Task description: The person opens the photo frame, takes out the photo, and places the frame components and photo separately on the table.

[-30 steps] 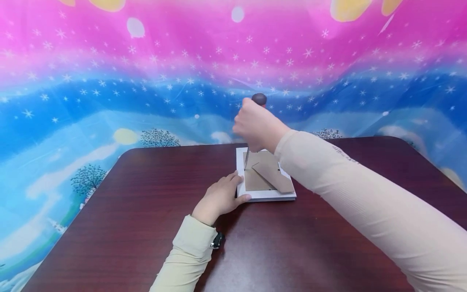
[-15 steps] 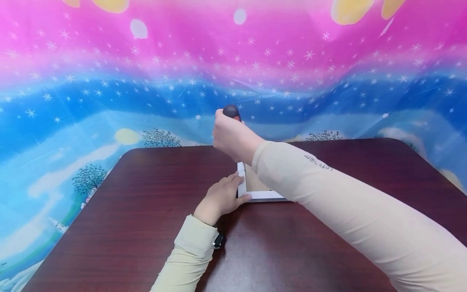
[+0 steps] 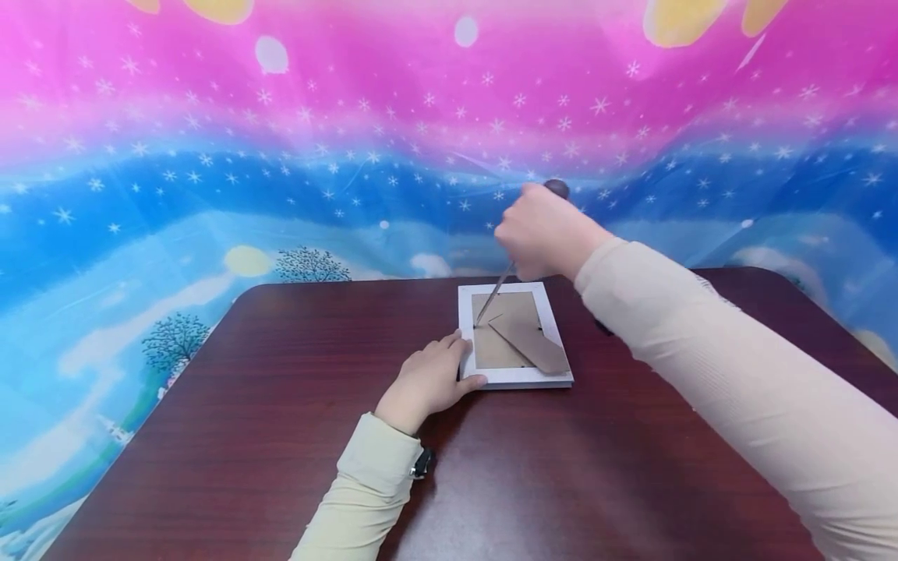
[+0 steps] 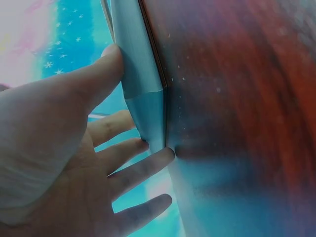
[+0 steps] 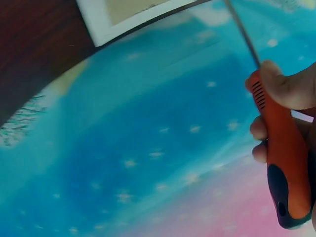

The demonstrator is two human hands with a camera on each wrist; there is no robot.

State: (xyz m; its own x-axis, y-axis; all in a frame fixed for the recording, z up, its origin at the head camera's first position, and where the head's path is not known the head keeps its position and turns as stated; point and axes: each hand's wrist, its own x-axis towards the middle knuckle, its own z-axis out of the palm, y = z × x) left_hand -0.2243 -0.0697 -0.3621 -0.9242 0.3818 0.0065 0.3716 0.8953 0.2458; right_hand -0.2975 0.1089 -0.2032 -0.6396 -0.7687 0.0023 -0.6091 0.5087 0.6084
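- The grip of the right hand (image 3: 549,238) is curled round a screwdriver (image 5: 282,131); only the right wrist view shows me its orange handle with dark patches.
- From the head view, the shaft (image 3: 494,295) slants down to the left edge of the brown backing (image 3: 491,351); I can't tell whether the tip touches.
- That backing sits in a white frame (image 3: 515,377), back upward on the worktop (image 3: 281,405), with a brown flap (image 3: 536,347) angled across.
- The left hand (image 3: 429,380) rests at the frame's near left corner; the left wrist view reveals spread, nearly straight fingers.
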